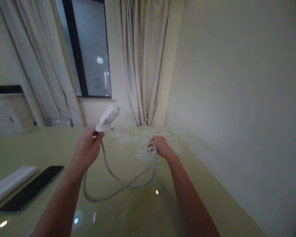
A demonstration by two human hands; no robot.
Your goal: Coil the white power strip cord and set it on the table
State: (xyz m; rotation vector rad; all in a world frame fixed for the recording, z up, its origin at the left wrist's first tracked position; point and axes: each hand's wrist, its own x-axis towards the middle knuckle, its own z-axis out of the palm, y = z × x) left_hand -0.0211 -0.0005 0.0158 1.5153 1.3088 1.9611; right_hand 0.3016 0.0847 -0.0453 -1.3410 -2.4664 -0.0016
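Note:
My left hand (pixel 90 146) is closed on a white plug-like block (pixel 103 127), raised above the table at left of centre. A paler, blurred white piece (pixel 110 114) stands up from its top at a slant; its exact kind is unclear. From the block a pale grey cable (pixel 115 191) hangs in wide, crossing curves close to the tabletop. Over at the right, my right hand (pixel 160 146) has its fingers curled around the cable, where it bends into a small loop.
The glossy greenish table (pixel 128 220) meets a plain wall on the right. A black phone-like slab (pixel 32 189) and a long white object (pixel 12 182) lie at the left. Behind are curtains (pixel 144 65), a window (pixel 92 49) and a white cabinet (pixel 5 112).

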